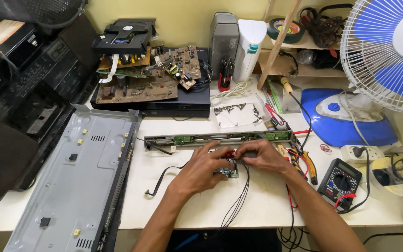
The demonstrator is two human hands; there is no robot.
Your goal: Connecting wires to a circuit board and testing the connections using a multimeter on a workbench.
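A small circuit board [229, 171] is pinched between both hands, mid-surface [257, 205]; the left hand [202, 168] is closed on its near edge, the right hand [261, 156] closed over its top, black wires [236, 203] trailing below.

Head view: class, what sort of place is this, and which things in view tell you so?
Most likely an electronics repair bench. Bare circuit boards are stacked on a player, a multimeter and soldering iron lie on the table, and both hands, left and right, work on a small board.

Small board [230, 171] between chassis [78, 182] at left and multimeter [340, 181] at right.
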